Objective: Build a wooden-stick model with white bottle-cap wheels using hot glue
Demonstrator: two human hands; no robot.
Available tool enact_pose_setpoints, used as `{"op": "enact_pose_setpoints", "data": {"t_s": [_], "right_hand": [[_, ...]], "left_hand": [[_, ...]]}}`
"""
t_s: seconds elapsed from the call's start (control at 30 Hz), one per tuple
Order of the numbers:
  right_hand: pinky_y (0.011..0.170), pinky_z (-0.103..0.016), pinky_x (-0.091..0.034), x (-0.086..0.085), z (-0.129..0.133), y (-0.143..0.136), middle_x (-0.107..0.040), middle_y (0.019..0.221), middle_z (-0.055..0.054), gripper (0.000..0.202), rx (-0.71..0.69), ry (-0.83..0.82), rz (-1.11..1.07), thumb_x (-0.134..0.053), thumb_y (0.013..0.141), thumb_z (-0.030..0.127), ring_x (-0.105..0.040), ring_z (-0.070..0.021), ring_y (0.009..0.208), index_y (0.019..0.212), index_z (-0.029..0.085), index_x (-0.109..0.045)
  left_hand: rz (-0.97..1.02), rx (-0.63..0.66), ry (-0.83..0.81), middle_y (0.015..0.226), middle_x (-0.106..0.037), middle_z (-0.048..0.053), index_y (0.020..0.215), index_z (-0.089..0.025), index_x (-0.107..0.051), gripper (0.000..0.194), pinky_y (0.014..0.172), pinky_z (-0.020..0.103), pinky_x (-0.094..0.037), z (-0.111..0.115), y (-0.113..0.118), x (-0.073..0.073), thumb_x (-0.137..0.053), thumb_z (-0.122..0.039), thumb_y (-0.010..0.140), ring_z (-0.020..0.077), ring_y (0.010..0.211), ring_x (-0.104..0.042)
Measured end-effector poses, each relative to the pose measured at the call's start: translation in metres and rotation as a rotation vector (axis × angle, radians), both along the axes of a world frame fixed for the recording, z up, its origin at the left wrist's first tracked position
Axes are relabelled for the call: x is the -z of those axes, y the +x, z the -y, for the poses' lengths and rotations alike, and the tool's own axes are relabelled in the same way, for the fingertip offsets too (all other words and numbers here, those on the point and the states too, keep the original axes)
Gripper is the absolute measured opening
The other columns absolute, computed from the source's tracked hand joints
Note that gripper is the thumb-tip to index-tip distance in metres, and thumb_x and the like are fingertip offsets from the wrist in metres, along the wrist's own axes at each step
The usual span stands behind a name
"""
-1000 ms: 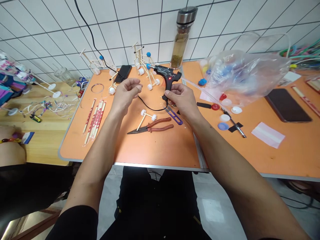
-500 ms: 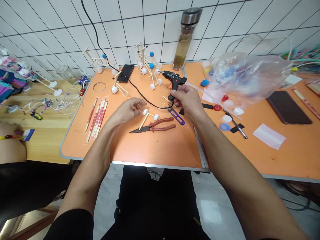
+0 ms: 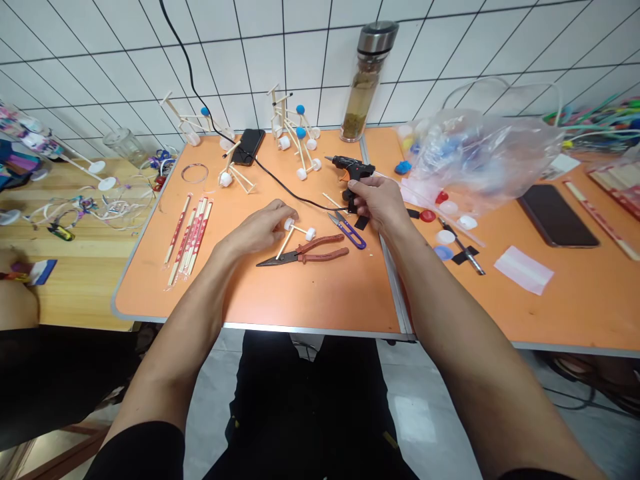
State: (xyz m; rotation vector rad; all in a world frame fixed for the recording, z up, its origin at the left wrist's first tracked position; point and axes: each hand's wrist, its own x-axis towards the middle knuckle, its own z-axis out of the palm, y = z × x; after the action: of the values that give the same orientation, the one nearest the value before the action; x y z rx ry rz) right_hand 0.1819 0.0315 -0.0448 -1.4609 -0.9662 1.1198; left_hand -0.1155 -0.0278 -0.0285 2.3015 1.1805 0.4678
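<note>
My right hand [image 3: 377, 199] grips the handle of a black glue gun [image 3: 354, 167], whose nozzle points left; its cord loops off to the upper left. My left hand [image 3: 263, 227] has its thumb and fingers around one white wheel of a small stick-and-wheel piece [image 3: 300, 230]. That piece is made of thin wooden sticks with a white wheel at each end of its axle. Its long stick rests across the jaws of red-handled pliers [image 3: 323, 257]. Purple thread snips [image 3: 353, 235] lie between my hands, beside a short loose stick [image 3: 330, 200].
Stick models [image 3: 285, 123] with blue balls stand near the tiled wall, beside a phone [image 3: 249, 147] and a tea bottle [image 3: 367, 87]. Wrapped chopsticks [image 3: 193, 237] lie left. To the right are a plastic bag [image 3: 490, 157], bottle caps [image 3: 445, 237], a pen [image 3: 467, 252] and another phone [image 3: 557, 215].
My left hand has moved right and its fingers have closed around a wheel of the stick-and-wheel piece. My right hand still holds the glue gun, slightly lower. The view has shifted a little.
</note>
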Motion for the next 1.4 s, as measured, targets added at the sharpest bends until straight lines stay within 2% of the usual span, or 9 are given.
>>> {"op": "enact_pose_setpoints", "data": {"t_s": [0.13,0.4,0.63,0.8,0.97,1.13,1.2,1.3,1.4], "right_hand": [[0.039,-0.016,-0.043,0.001,-0.003,0.003,-0.066,0.064,0.005,0.034,0.045,-0.028,0.039,-0.086,0.088,0.023,-0.058,-0.0104,0.051,0.093,0.026,-0.053],[0.040,-0.018,-0.052,0.003,-0.007,0.008,-0.066,0.070,0.005,0.035,0.034,-0.058,0.122,-0.082,0.091,0.020,-0.062,-0.0122,0.053,0.099,0.027,-0.048],[0.042,-0.025,-0.056,0.003,-0.007,0.015,-0.068,0.068,0.003,0.031,-0.020,-0.035,0.294,-0.082,0.089,0.025,-0.069,-0.0180,0.055,0.100,0.027,-0.053],[0.046,-0.032,-0.055,0.004,-0.007,0.017,-0.065,0.065,0.004,0.038,-0.021,-0.025,0.326,-0.087,0.082,0.025,-0.068,-0.0215,0.054,0.099,0.029,-0.053],[0.062,-0.043,-0.059,0.000,-0.005,0.020,-0.068,0.072,0.000,0.038,-0.057,-0.008,0.413,-0.085,0.082,0.025,-0.068,-0.0259,0.062,0.101,0.029,-0.052],[0.091,-0.046,-0.056,-0.012,0.005,0.021,-0.076,0.097,-0.010,0.020,-0.032,0.144,0.804,-0.073,0.089,0.021,-0.071,-0.0332,0.100,0.107,0.023,-0.063],[0.093,-0.045,-0.054,-0.019,0.011,0.013,-0.079,0.104,-0.011,0.025,-0.102,0.207,0.900,-0.065,0.094,0.017,-0.071,-0.0337,0.105,0.118,0.022,-0.068],[0.093,-0.046,-0.054,-0.028,0.015,-0.005,-0.082,0.120,-0.016,0.036,-0.323,0.272,1.075,-0.058,0.099,0.013,-0.072,-0.0356,0.110,0.130,0.022,-0.073],[0.088,-0.047,-0.056,-0.032,0.008,-0.021,-0.083,0.124,-0.021,0.040,-0.472,0.226,1.327,-0.062,0.095,0.010,-0.075,-0.0384,0.109,0.130,0.020,-0.077]], "left_hand": [[0.007,0.000,0.009,0.120,-0.065,0.007,0.123,-0.026,-0.069,0.041,0.090,0.039,-0.053,0.000,0.001,0.002,-0.058,-0.007,0.089,0.0227,0.099,-0.064],[0.040,0.011,0.043,0.113,-0.067,0.006,0.119,-0.023,-0.072,0.031,0.087,0.034,-0.049,-0.002,0.004,0.005,-0.060,-0.010,0.092,0.0199,0.094,-0.063],[0.093,0.015,0.029,0.105,-0.066,0.004,0.109,-0.022,-0.070,0.023,0.084,0.032,-0.047,-0.004,0.006,0.007,-0.060,-0.010,0.092,0.0181,0.088,-0.061],[0.127,-0.016,0.007,0.102,-0.065,0.003,0.107,-0.022,-0.071,0.021,0.080,0.032,-0.047,-0.006,0.005,0.011,-0.062,-0.014,0.089,0.0177,0.084,-0.060],[0.150,-0.033,-0.002,0.100,-0.066,0.002,0.106,-0.022,-0.071,0.020,0.080,0.032,-0.047,-0.006,0.004,0.011,-0.062,-0.015,0.089,0.0162,0.082,-0.059],[0.158,-0.072,-0.026,0.100,-0.067,0.002,0.104,-0.022,-0.071,0.017,0.078,0.032,-0.047,-0.005,0.003,0.007,-0.065,-0.018,0.089,0.0165,0.080,-0.057],[0.153,-0.076,-0.031,0.099,-0.068,0.002,0.104,-0.023,-0.072,0.018,0.077,0.032,-0.046,-0.006,0.001,0.006,-0.065,-0.019,0.089,0.0165,0.080,-0.057],[0.142,-0.077,-0.020,0.098,-0.069,0.001,0.104,-0.023,-0.073,0.018,0.077,0.032,-0.046,-0.007,-0.002,0.006,-0.065,-0.020,0.087,0.0164,0.078,-0.057],[0.135,-0.086,0.001,0.098,-0.069,0.001,0.106,-0.023,-0.074,0.021,0.076,0.033,-0.046,-0.010,-0.006,0.009,-0.065,-0.020,0.086,0.0167,0.077,-0.058]]}}
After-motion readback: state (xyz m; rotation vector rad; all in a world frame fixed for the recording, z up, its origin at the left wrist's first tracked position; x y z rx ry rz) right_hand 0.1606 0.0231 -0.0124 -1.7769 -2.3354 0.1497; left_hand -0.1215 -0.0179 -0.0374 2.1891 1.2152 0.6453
